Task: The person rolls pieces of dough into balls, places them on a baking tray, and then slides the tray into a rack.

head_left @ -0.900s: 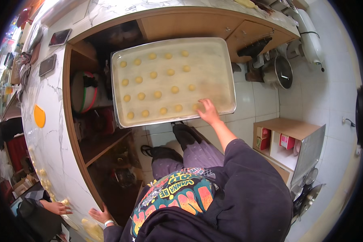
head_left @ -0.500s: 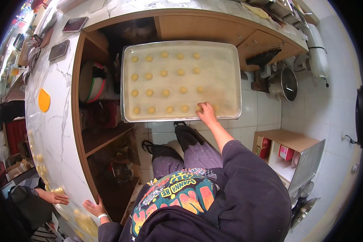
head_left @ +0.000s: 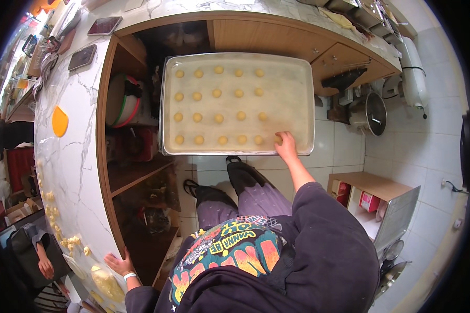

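Note:
A large rimmed metal tray (head_left: 310, 94) lined with pale paper holds rows of several round yellow dough balls (head_left: 218, 93). My right hand (head_left: 285, 144) pinches a dough ball at the tray's lower right, near the front rim. My left hand (head_left: 119, 262) lies on the edge of the marble counter (head_left: 73, 193) with its fingers apart, holding nothing. Near it on the counter are yellow dough bits (head_left: 71, 241) and a larger smooth dough piece (head_left: 102, 281). An orange scraper (head_left: 60, 121) lies farther up the counter.
Two phones (head_left: 82, 58) sit on the counter. Below are open wooden shelves (head_left: 141, 172). A steel pot (head_left: 368, 115), a white mixer (head_left: 410, 73) and a small cabinet (head_left: 373, 180) stand at right. Another person's hand (head_left: 46, 268) hangs beside the counter at lower left.
My right hand has shifted right along the tray's front row, and a ball now sits where it was. The co-worker's hand has drawn back from the counter and dropped.

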`<state>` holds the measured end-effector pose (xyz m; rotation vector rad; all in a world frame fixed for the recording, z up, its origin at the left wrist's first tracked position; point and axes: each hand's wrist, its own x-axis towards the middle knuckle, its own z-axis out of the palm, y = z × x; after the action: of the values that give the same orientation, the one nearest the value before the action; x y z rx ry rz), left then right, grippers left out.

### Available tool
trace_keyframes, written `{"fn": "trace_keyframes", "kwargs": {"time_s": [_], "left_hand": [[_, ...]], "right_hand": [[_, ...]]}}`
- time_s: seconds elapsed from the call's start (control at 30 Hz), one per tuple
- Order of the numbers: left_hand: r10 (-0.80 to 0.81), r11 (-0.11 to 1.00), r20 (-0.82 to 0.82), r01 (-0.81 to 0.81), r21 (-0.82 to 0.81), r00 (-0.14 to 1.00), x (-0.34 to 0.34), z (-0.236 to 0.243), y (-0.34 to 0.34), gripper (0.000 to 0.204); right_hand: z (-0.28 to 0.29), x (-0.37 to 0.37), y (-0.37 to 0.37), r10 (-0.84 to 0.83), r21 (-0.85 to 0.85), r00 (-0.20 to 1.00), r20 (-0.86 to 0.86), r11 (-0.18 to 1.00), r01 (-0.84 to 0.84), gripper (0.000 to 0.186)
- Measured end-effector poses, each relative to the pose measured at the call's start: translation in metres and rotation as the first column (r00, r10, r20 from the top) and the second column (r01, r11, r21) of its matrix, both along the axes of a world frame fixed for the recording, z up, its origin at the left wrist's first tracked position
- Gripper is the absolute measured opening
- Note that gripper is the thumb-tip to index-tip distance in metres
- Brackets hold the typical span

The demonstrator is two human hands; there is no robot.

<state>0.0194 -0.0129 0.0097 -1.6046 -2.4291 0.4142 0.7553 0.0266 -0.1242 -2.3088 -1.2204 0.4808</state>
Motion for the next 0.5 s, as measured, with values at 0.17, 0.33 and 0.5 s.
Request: {"fn": "trace_keyframes", "kwargs": {"time_s": [0.17, 0.33, 0.5], "left_hand": [[-0.09, 0.991, -0.012, 0.09, 0.094, 0.996, -0.008, -0.007, -0.003, 0.089], [-0.087, 0.99, 0.027, 0.084, 0.112, 0.996, -0.003, -0.002, -0.002, 0.085], [-0.193, 0.96, 0.035, 0.181, 0.216, 0.981, -0.001, -0.002, -0.002, 0.075]], "right_hand": [[0.007, -0.012, 0.004, 0.003, -0.169, 0.999, 0.044, 0.986, 0.005, 0.048], [0.034, -0.052, 0.018, 0.216, -0.238, 0.92, 0.328, 0.961, -0.14, 0.065], [0.031, -0.138, 0.054, 0.608, -0.124, 0.767, 0.203, 0.793, -0.596, 0.066]]}}
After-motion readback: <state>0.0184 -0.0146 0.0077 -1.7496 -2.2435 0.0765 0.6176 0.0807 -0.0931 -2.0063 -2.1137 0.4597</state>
